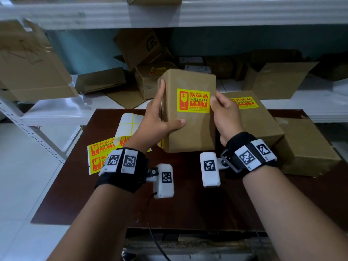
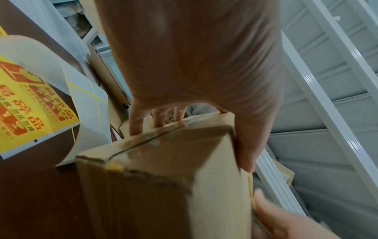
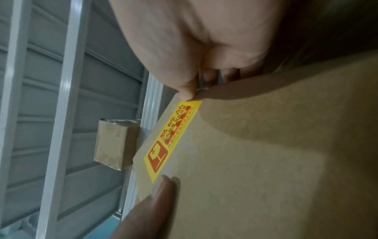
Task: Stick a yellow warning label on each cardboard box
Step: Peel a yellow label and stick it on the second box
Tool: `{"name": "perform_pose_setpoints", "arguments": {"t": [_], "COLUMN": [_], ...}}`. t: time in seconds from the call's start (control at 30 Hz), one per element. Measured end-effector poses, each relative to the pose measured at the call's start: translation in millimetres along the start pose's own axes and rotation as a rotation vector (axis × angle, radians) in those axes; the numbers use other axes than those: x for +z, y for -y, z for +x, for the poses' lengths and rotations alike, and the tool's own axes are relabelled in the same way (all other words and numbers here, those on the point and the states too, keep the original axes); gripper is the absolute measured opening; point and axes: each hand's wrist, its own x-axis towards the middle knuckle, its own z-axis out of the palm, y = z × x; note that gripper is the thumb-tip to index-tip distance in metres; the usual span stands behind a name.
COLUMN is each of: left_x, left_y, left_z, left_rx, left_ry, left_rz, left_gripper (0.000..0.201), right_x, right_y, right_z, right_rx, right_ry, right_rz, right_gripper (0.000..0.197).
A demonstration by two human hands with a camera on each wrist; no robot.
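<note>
The person holds a cardboard box above the brown table; the left hand grasps its left edge, the right hand its right edge; a yellow warning label sticks on its facing side; the label sheet lies left of the box.

Bare forearms here, each wrist wrapped in a black band carrying white blocks printed with black square-code markers. A white camera pod juts off the left band, another pod off the right on a metal bracket, thin black cable trailing below.
</note>
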Motion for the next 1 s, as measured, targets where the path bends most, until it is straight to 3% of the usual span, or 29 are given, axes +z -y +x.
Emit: {"name": "perform_pose_setpoints", "arguments": {"t": [0.07, 0.2, 0.37, 0.47, 0.6, 0.77, 0.87, 1.0], "left_x": [3, 12, 14, 11, 8, 9, 13, 18], "left_y": [0, -3, -5, -3, 0, -1, -4, -7], "left_z": [-1, -5, -7, -7, -7, -8, -8, -10], "left_rx": [0.028, 0.095, 0.109, 0.099, 0.075, 0.075, 0.106, 0.129], "left_ry": [-0.007, -0.04, -0.038, -0.034, -0.026, -0.035, -0.067, -0.052], "left_rz": [0.051, 0.086, 0.079, 0.063, 0.03, 0.013, 0.064, 0.131], "left_gripper": [0.115, 0.116, 0.115, 0.115, 0.113, 0.113, 0.115, 0.116], "right_x": [4, 16, 15, 10, 2, -2, 7, 18], "right_y": [7, 17, 18, 14, 13, 15, 23, 22], "right_z": [-4, -13, -12, -8, -6, -2, -10, -16], "right_rx": [0.017, 0.026, 0.032, 0.037, 0.023, 0.061, 0.034, 0.026], "right_ry": [-0.007, -0.047, -0.156, -0.168, -0.147, -0.217, -0.134, -0.139], "right_rz": [-0.029, -0.031, -0.008, 0.021, 0.094, 0.06, -0.014, 0.009], "right_gripper": [0.033, 0.068, 0.062, 0.045, 0.005, 0.029, 0.033, 0.066]}}
